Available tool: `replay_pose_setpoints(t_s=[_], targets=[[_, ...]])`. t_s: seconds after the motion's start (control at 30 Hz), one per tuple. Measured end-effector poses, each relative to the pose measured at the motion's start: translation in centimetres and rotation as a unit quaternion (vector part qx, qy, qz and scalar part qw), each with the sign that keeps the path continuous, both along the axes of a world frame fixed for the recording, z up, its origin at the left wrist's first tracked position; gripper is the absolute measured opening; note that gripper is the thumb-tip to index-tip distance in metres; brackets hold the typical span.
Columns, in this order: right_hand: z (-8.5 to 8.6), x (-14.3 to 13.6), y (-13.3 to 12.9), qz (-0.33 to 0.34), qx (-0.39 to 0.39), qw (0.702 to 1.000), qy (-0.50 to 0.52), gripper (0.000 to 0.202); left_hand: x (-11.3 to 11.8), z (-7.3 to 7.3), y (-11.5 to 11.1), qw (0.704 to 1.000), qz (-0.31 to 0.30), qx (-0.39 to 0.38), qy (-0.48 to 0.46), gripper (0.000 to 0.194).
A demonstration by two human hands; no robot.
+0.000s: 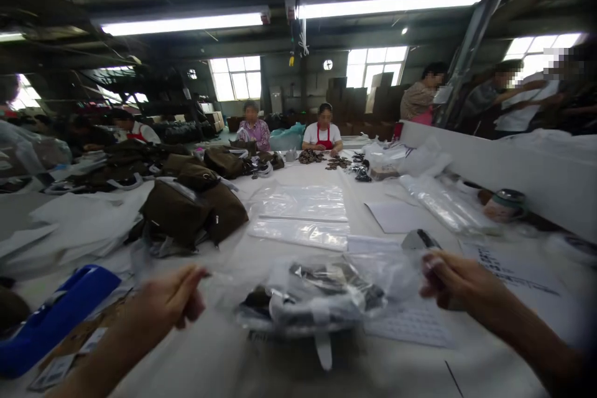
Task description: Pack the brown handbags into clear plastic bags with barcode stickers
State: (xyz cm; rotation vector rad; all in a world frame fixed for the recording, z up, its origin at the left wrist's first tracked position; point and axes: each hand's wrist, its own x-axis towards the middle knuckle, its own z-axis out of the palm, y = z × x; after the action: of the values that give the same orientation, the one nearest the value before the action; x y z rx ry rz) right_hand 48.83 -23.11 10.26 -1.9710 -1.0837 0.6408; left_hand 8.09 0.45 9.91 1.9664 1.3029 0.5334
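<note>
A transparent, crinkled plastic bag (321,301) of dark contents spans between the left fingers (194,303) and right fingers (433,270), each pinching one side; the white tabletop's (205,367) near edge is close.

No legible text. Bold black characters on white paper sheet at right (517,270): too blurred. Faint rows on white paper sheet at lower centre-right (410,326): unreadable. Small white rectangular labels (55,372), lower left: print illegible. Round white wall clock (328,64), upper centre: numerals too small.
</note>
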Motion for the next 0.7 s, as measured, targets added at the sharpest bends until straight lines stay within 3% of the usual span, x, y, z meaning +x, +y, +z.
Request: replay_pose_setpoints(t_s=[0.1, 0.17, 0.23, 0.33, 0.47, 0.57, 0.7], targets=[[5.0, 2.2, 5.0, 0.007, -0.009, 0.964, -0.264, 0.028, 4.6, 5.6, 5.0, 0.981, -0.06, 0.135, 0.124, 0.04], [6.3, 2.9, 7.8, -0.001, -0.016, 0.93, -0.367, 0.018, 7.0, 7.2, 7.7, 0.963, -0.089, 0.177, 0.181, 0.038], [6.8, 3.5, 10.2, -0.011, -0.03, 0.907, -0.419, 0.016, 8.6, 7.4, 9.9, 0.952, -0.101, 0.198, 0.211, 0.038], [7.2, 4.7, 13.0, -0.006, -0.04, 0.903, -0.427, 0.017, 9.3, 7.2, 13.1, 0.955, -0.099, 0.182, 0.211, 0.042], [8.5, 6.5, 14.6, 0.015, -0.078, 0.908, -0.411, 0.018, 8.5, 7.9, 16.2, 0.969, -0.108, 0.097, 0.199, 0.044], [10.1, 7.3, 14.0, 0.033, -0.114, 0.924, -0.363, 0.022, 7.3, 9.6, 16.8, 0.979, -0.1, 0.061, 0.168, 0.046], [12.7, 7.7, 12.2, 0.024, -0.123, 0.954, -0.271, 0.031, 6.2, 12.6, 16.4, 0.983, -0.062, 0.075, 0.157, 0.049]])
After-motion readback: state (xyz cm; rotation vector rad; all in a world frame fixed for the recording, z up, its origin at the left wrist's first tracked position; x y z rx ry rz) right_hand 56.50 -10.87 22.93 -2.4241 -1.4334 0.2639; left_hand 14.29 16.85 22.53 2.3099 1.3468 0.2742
